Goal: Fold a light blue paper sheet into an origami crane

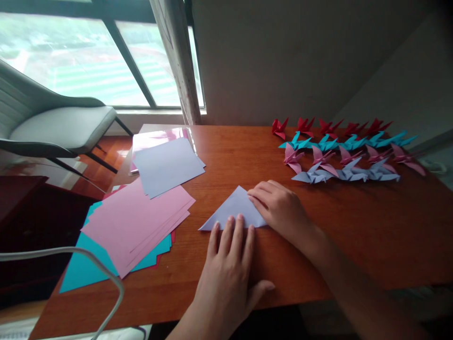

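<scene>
A pale lavender sheet of origami paper (230, 208), folded into a triangle, lies on the wooden table with its long edge towards me. My left hand (228, 257) rests along that near edge, palm down, fingers spread and thumb stuck out to the right. At the triangle's right side, the bent fingers of my right hand (278, 203) are pressed together on the paper and cover its right corner. The thumb of that hand is mostly hidden.
Left on the table (226, 153) lie lavender sheets (168, 167), pink sheets (138, 217) and blue sheets (95, 259). Rows of folded cranes, red (306, 126), blue (327, 143), pink (293, 159) and lavender (314, 174), stand back right. A white cable (106, 269) curves at front left.
</scene>
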`<state>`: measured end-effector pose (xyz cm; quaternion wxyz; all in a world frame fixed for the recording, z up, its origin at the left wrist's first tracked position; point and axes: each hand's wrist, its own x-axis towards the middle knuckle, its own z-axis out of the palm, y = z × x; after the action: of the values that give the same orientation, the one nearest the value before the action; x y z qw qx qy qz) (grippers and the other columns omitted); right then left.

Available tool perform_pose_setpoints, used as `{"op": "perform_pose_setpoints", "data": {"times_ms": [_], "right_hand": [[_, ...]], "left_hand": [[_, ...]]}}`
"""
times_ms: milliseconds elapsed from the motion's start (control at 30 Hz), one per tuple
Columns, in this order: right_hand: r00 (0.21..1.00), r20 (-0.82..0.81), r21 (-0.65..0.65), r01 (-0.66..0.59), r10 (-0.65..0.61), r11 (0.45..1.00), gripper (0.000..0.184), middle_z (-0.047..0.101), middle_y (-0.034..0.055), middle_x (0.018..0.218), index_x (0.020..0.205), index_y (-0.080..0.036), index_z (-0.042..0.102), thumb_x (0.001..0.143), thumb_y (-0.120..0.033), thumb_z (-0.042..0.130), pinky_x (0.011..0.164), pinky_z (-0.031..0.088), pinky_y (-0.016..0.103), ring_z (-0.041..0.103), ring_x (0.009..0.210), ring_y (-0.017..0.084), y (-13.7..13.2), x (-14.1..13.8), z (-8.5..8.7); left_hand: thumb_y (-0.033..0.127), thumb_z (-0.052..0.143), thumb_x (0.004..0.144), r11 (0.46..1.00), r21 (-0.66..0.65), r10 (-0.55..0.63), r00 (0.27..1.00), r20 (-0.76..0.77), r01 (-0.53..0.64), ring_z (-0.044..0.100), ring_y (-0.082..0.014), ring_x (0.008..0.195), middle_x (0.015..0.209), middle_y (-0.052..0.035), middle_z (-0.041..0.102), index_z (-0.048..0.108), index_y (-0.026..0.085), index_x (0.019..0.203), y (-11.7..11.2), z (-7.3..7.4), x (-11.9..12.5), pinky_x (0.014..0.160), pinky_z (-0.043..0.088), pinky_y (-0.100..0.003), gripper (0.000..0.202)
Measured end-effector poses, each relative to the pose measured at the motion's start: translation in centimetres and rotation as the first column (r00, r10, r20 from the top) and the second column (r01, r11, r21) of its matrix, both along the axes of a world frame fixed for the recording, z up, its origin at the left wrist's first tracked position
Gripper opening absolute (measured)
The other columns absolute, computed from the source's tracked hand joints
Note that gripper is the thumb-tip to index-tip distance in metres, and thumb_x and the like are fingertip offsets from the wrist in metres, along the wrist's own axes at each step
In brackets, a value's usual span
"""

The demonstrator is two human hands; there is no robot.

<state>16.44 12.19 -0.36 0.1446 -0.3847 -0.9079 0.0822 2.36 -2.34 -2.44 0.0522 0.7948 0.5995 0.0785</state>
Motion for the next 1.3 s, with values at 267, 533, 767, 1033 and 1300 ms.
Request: {"op": "perform_pose_setpoints", "data": {"times_ms": [267, 533, 767, 1033, 1300], "right_hand": [[0.995, 0.064, 0.263, 0.057, -0.077, 0.963, 0.030, 0.073, 0.0081, 0.098, 0.122, -0.022, 0.066, 0.095, -0.022, 0.054, 0.083, 0.040, 0.042, 0.057, 0.091, 0.025, -6.7, 3.4, 0.9], [0.997, 0.076, 0.206, -0.007, -0.008, 0.979, 0.037, 0.067, 0.0050, 0.075, 0.126, -0.016, 0.066, 0.093, -0.012, 0.048, 0.065, 0.040, 0.036, 0.056, 0.067, 0.019, -8.1, 2.9, 0.3], [0.981, 0.187, 0.127, 0.018, -0.041, 0.992, 0.050, 0.067, 0.0046, 0.075, 0.133, -0.011, 0.061, 0.083, -0.008, 0.053, 0.060, 0.039, 0.034, 0.058, 0.064, 0.018, -9.0, 2.6, -1.7], [0.958, 0.277, 0.253, 0.006, -0.079, 0.967, 0.061, 0.059, 0.0000, 0.068, 0.139, -0.015, 0.055, 0.079, -0.008, 0.060, 0.059, 0.032, 0.034, 0.053, 0.061, 0.017, -9.0, 4.0, -2.2], [0.904, 0.402, 0.325, 0.007, -0.145, 0.946, 0.057, 0.057, 0.0008, 0.065, 0.136, -0.014, 0.058, 0.080, -0.006, 0.057, 0.061, 0.031, 0.034, 0.051, 0.061, 0.017, -8.9, 6.6, -1.8]], "left_hand": [[0.073, 0.034, 0.089, 0.999, 0.038, -0.005, 1.000, 0.023, 0.004, 0.021, -0.0370, 0.149, 0.161, -0.0172, 0.026, 0.032, 0.015, 0.153, 0.0, -0.2, -0.1, 0.119, 0.015, -0.055, 0.086], [0.073, 0.034, 0.089, 0.999, 0.040, -0.007, 1.000, 0.023, 0.006, 0.021, -0.0378, 0.149, 0.161, -0.0183, 0.026, 0.034, 0.014, 0.152, 0.1, -0.3, 0.0, 0.119, 0.012, -0.055, 0.086], [0.069, 0.035, 0.091, 0.999, 0.041, -0.008, 1.000, 0.020, 0.008, 0.017, -0.0376, 0.150, 0.162, -0.0193, 0.023, 0.030, 0.013, 0.154, -0.2, -0.2, 0.0, 0.119, 0.010, -0.055, 0.084], [0.066, 0.036, 0.093, 0.998, 0.059, 0.000, 1.000, 0.019, -0.001, 0.021, -0.0385, 0.149, 0.161, -0.0197, 0.025, 0.029, 0.014, 0.155, 0.0, -0.4, 0.2, 0.118, 0.014, -0.057, 0.081], [0.066, 0.036, 0.092, 0.998, 0.065, 0.001, 1.000, 0.006, -0.001, 0.023, -0.0396, 0.148, 0.159, -0.0210, 0.029, 0.035, 0.013, 0.152, 0.0, -0.4, 0.3, 0.117, 0.017, -0.059, 0.080]]}}
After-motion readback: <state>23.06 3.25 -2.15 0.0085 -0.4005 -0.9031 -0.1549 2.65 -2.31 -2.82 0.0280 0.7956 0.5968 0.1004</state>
